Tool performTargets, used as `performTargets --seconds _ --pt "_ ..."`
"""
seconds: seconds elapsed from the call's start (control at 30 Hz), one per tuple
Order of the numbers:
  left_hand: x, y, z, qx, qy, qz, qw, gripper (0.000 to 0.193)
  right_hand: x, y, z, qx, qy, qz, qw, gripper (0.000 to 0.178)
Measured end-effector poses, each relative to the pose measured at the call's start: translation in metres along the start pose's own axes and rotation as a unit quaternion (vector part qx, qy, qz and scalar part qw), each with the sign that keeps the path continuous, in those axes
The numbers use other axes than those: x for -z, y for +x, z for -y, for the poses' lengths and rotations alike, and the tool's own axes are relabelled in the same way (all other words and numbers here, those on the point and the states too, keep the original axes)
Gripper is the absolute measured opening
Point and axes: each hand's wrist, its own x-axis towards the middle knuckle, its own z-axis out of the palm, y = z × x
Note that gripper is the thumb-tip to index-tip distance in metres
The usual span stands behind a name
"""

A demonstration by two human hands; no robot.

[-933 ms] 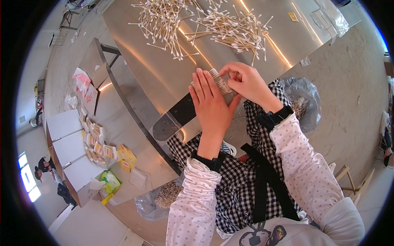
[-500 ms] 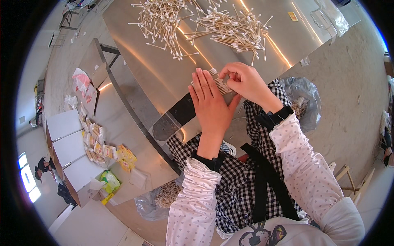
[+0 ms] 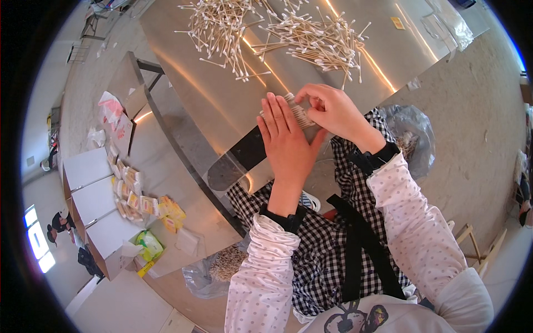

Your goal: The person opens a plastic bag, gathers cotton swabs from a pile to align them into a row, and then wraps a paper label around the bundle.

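Head view: a small bundle of cotton swabs (image 3: 300, 112) is gripped between both hands near the near edge of a shiny steel table (image 3: 222, 105), just above the person's lap. The left hand (image 3: 288, 145) is held flat, fingers straight and pressed together, its palm set against the near side of the bundle. The right hand (image 3: 333, 114) is curled over the far side, fingers bent and closed onto the swab ends, so the bundle is squeezed between the two and only its ribbed row of sticks is seen between the fingertips. Farther along the table, toward its far edge, two loose heaps of cotton swabs (image 3: 266, 30) are spread out, well apart from the hands. A clear plastic bag (image 3: 444, 16) lies at the far right corner of the table. Down on the left, beyond the table's left edge, white boxes (image 3: 94, 191) and small yellow packets (image 3: 147, 202) are laid out on a lower surface. A crumpled plastic bag (image 3: 413, 136) is seen on the floor to the right of the lap.
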Motion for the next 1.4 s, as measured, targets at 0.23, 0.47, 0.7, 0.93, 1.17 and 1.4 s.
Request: performTargets --seconds 0.23,0.47,0.7,0.93,1.17,1.4 --pt "-0.001 0.000 -0.002 0.000 -0.011 -0.011 1.000 0.105 -0.014 0.022 0.002 0.034 -0.094 -0.025 0.995 0.011" --pt "0.010 -0.002 -0.003 0.027 -0.080 -0.007 0.996 0.099 -0.008 0.033 0.003 0.024 -0.222 -0.116 0.968 0.007" --pt "0.022 0.001 0.018 0.192 -0.590 -0.155 0.768 0.066 -0.018 0.006 0.009 -0.029 0.269 -0.220 0.937 0.024" --pt "0.023 0.013 0.002 0.229 -0.695 -0.169 0.661 0.077 -0.066 -0.008 0.015 -0.020 0.341 -0.198 0.919 0.039" --pt "0.034 -0.004 0.017 0.277 -0.685 -0.222 0.636 0.069 -0.092 -0.005 0.024 -0.030 0.392 -0.126 0.911 0.039" --pt "0.053 -0.034 0.037 0.284 -0.680 -0.222 0.639 0.068 -0.100 -0.004 0.046 -0.061 0.347 -0.087 0.932 0.035"
